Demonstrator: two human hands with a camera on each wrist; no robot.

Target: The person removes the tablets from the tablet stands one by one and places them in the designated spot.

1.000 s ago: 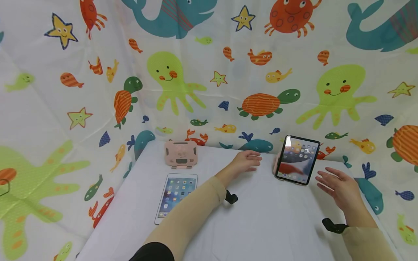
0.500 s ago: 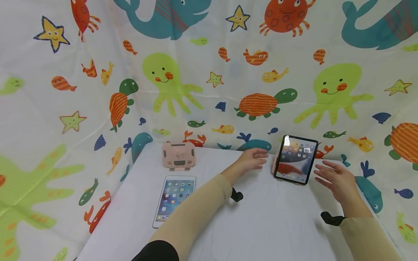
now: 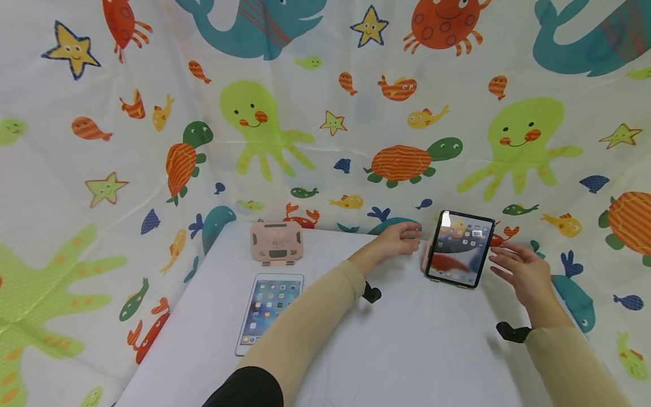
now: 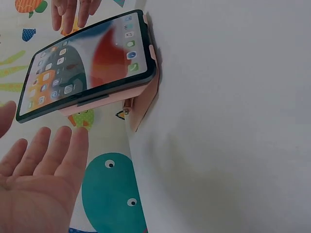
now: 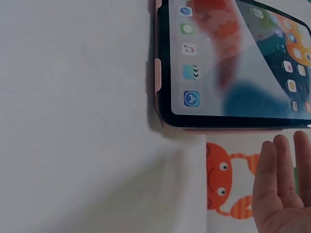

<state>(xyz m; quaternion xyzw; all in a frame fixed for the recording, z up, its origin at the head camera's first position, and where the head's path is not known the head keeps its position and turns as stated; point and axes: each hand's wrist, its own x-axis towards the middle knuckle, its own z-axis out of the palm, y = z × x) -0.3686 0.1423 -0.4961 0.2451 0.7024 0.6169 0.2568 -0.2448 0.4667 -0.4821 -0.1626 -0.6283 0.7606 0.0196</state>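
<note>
A black-edged tablet (image 3: 460, 249) with its screen lit leans upright on a pink folding stand (image 4: 143, 104) at the back right of the table. My left hand (image 3: 399, 240) is just left of the tablet, fingers extended toward its side edge. On the other side, my right hand (image 3: 524, 271) has its fingers stretched toward the right edge. In the left wrist view a gap shows between the left fingertips (image 4: 73, 141) and the tablet's edge. The right wrist view shows the right fingertips (image 5: 268, 150) close beside the tablet's edge. Neither hand holds anything.
A white tablet (image 3: 269, 308) with a lit screen lies flat at the left, partly behind my left sleeve. Behind it sits a folded pink stand (image 3: 277, 243). A sea-animal printed curtain (image 3: 305, 141) rises behind the white table (image 3: 407, 350).
Both hands have moved closer to the upright tablet, the left one going right and the right one going up and slightly left. The head view has shifted a little.
</note>
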